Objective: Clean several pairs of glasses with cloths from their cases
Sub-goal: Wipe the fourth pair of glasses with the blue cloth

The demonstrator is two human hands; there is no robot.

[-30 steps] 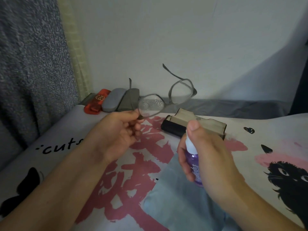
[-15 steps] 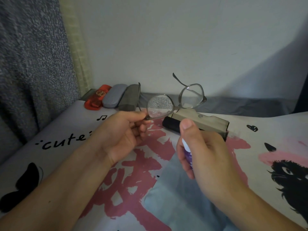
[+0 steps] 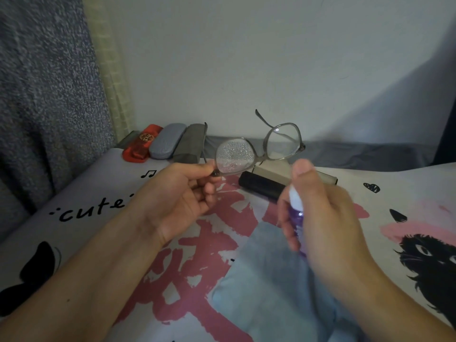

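- The left hand (image 3: 180, 201) pinches the glasses (image 3: 259, 149) at the near hinge, above the printed bedding (image 3: 98, 206).
- Their long axis runs left to right, rising rightward; temples point toward the wall (near lens beaded with droplets).
- The right hand (image 3: 325, 218) grips a purple spray bottle (image 3: 296, 218), forefinger on top, over the blue cloth (image 3: 266, 292).

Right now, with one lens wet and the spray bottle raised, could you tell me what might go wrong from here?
1. The left hand pinches the glasses only at one hinge corner, so they could twist or slip.
2. The right hand aims the spray bottle from below; mist may miss the dry lens and wet the open case behind.
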